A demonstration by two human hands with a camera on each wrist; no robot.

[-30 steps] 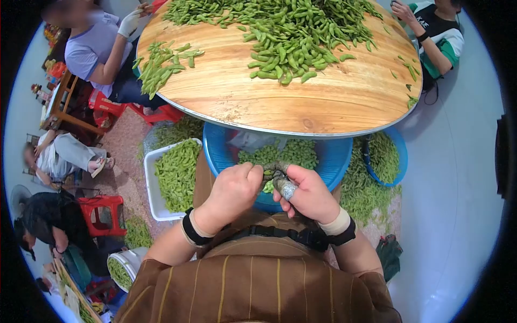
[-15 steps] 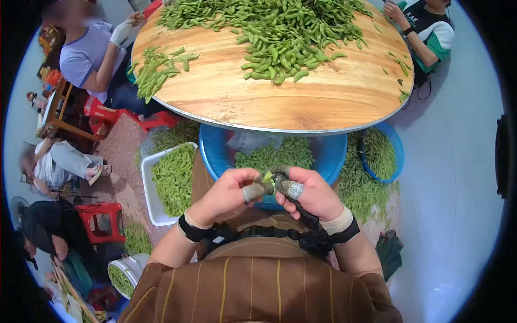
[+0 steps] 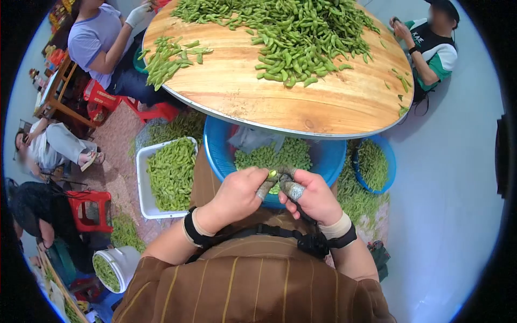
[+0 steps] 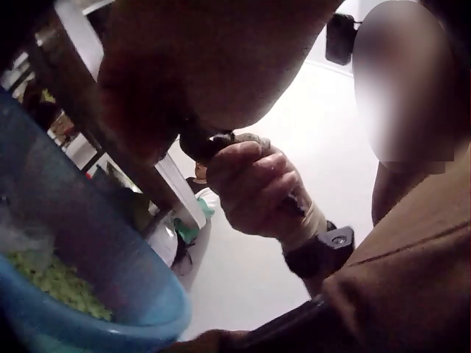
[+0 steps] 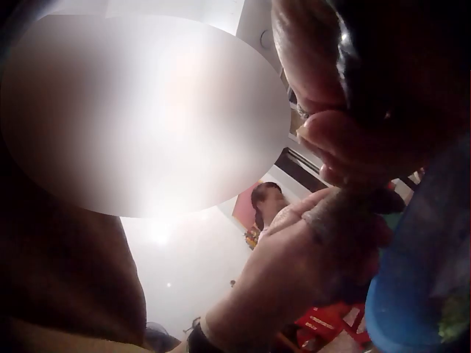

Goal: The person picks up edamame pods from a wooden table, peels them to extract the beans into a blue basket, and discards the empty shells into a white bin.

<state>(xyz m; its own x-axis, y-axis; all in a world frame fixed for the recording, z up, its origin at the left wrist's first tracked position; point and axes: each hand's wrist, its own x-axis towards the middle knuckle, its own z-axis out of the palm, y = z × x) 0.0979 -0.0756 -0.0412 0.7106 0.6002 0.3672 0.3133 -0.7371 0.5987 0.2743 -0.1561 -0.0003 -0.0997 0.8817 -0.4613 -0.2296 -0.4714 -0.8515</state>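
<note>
Above the blue basin [image 3: 214,156], the two hands meet at their fingertips. The left hand [image 3: 239,192] pinches a green pod [image 3: 272,174] between thumb and curled forefinger. The right hand [image 3: 314,197], its thumb and forefinger wrapped in grey coverings, has curled fingers touching the pod's near end; a dark item lies in its palm, too hidden to identify. Shelled green beans [image 3: 283,154] and a clear plastic bag lie in the basin. In the left wrist view the right hand [image 4: 254,187] is curled; in the right wrist view the left hand [image 5: 294,250] is dark and partly hidden.
A round wooden table [image 3: 269,110] bearing heaped pods stands just beyond the basin. To the left are a white tray [image 3: 141,180] of pods, a white bucket [image 3: 128,262] and red stools [image 3: 86,207]. A smaller blue basket [image 3: 392,161] is at right. Several people sit around.
The left hand opened its grip a little, showing a green pod, then closed in again beside the right fingertips. The right hand stays curled in nearly the same place. The head view has shifted slightly.
</note>
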